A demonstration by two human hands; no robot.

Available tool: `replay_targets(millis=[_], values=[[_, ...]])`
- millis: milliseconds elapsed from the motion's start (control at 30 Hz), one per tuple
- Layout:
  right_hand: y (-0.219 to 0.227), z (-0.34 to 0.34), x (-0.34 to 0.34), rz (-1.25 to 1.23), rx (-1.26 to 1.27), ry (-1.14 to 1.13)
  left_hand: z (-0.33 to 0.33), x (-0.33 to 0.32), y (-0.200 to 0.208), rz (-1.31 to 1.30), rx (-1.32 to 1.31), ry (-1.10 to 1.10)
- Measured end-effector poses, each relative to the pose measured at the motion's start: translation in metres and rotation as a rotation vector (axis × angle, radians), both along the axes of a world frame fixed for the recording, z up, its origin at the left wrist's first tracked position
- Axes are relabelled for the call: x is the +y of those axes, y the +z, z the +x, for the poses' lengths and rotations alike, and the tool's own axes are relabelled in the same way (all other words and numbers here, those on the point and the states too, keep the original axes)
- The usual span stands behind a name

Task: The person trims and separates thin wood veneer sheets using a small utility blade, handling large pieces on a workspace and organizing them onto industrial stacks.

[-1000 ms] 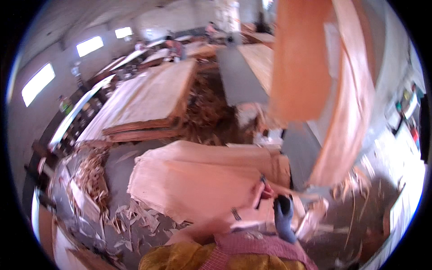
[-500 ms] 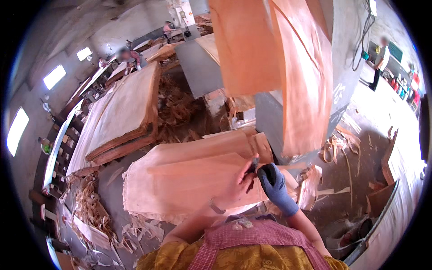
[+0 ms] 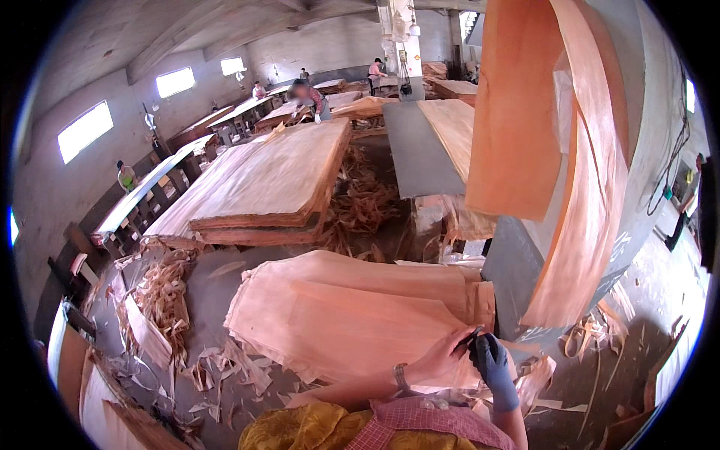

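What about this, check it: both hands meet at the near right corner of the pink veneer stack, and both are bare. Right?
Not quite. In the head view both hands do meet at that corner of the veneer stack, but only the left hand is bare; the right hand wears a dark blue glove.

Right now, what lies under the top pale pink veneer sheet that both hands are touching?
Under the top pale pink veneer sheet more thin veneer sheets show at the stack's edges. The grey table surface beneath is covered there.

Two hands met at five o'clock, one bare (image 3: 442, 360), one blue-gloved (image 3: 491, 360); two veneer stacks (image 3: 352, 315) (image 3: 270, 187); three wall windows (image 3: 84, 129) at ten o'clock.
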State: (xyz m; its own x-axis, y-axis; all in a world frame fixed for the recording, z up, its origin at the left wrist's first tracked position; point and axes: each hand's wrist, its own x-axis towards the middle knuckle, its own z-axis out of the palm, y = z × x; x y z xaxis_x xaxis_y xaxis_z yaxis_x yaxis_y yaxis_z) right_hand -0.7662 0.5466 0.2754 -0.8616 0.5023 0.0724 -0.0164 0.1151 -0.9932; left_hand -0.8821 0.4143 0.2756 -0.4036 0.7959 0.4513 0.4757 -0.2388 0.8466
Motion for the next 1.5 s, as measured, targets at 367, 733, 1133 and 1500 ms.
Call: replay_targets(millis=[367,733,1133,1500], values=[[0.009,0.004,-0.005,0.612,0.011,-0.024,0.017,-0.008,-0.008,-0.151,0.069,0.069],[-0.007,0.018,-0.007,1.399,-0.257,0.023,0.024,-0.004,-0.036,-0.371,0.046,0.092],[-0.01,0.018,-0.02,1.292,-0.307,-0.048,0.021,-0.001,-0.058,-0.408,-0.007,0.075],[-0.022,0.012,-0.027,1.099,-0.194,-0.075,0.02,0.0,-0.091,-0.142,-0.227,0.02]])
